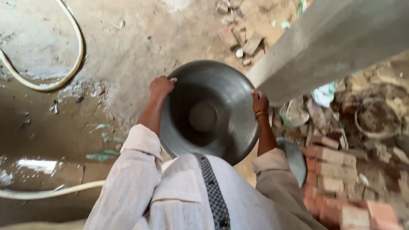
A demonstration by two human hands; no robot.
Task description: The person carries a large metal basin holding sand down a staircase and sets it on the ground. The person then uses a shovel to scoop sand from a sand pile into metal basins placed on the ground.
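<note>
I look straight down at a large, round, dark grey metal pan (221,89) held in front of my chest. Its inside is empty, with a flat round bottom. My left hand (161,86) grips the pan's left rim, fingers curled over the edge. My right hand (259,102), with bangles on the wrist, holds the right rim. Both forearms come out of rolled-up pale sleeves.
A grey concrete column (332,42) slants at the upper right, close to the pan. Stacked red bricks (341,179) and rubble lie at the right, with a second grey pan (295,157) beside them. A pale hose (64,76) loops over wet, muddy ground at the left.
</note>
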